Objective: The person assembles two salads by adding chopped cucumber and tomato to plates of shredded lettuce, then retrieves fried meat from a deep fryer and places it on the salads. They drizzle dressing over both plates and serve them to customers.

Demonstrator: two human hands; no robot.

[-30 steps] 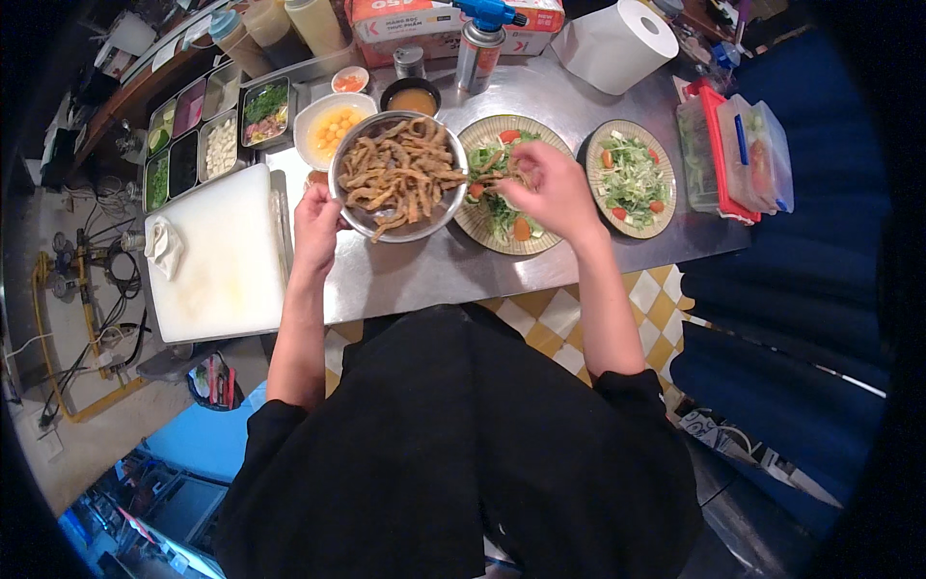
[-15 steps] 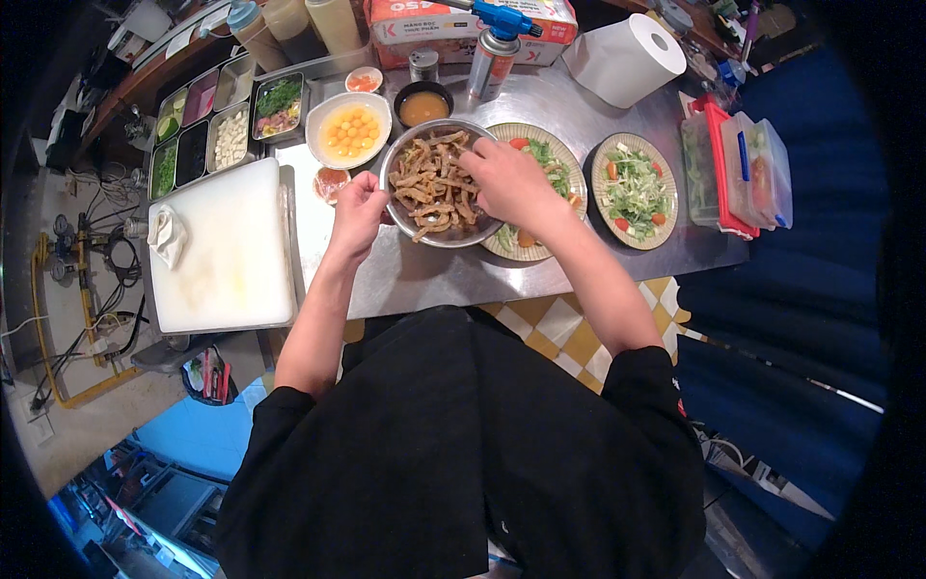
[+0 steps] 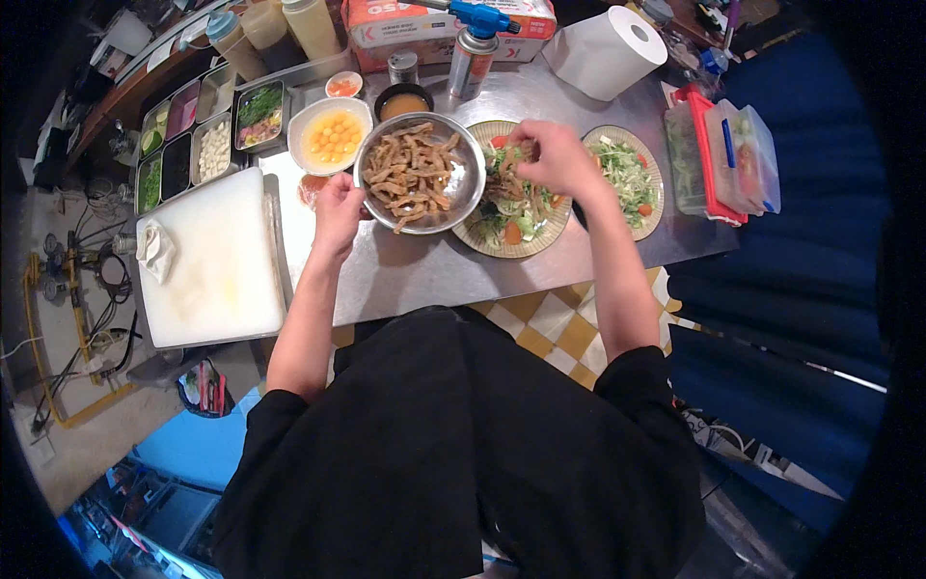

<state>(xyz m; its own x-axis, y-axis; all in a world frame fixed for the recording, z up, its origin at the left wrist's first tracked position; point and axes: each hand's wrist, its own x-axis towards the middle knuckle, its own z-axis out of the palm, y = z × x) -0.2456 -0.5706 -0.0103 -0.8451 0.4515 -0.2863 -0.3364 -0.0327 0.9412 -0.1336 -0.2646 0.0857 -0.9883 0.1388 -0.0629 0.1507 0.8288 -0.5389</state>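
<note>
My left hand (image 3: 339, 207) grips the left rim of a round metal bowl (image 3: 469, 186), its thumb on the edge. Browned meat strips (image 3: 410, 174) lie in the bowl, mostly toward its left side. The bowl is held over the counter, overlapping the left edge of a ribbed salad plate (image 3: 555, 230). Above that plate my right hand (image 3: 561, 164) is pinched on a few meat strips, partly hidden by its fingers. More strips rest on the greens and tomato pieces below. A second salad plate (image 3: 632, 185) stands to the right, partly behind my right wrist.
A white cutting board (image 3: 212, 270) with a crumpled cloth (image 3: 156, 253) lies left. Behind are ingredient trays (image 3: 214, 150), a bowl of egg yolks (image 3: 331, 135), a sauce bowl (image 3: 403, 102), a blow torch (image 3: 472, 60), a paper roll (image 3: 603, 58) and, at right, plastic containers (image 3: 719, 159).
My right hand has moved from inside the bowl rightward to above the near salad plate, carrying meat strips. Meat strips now show on that plate. My left hand still holds the bowl.
</note>
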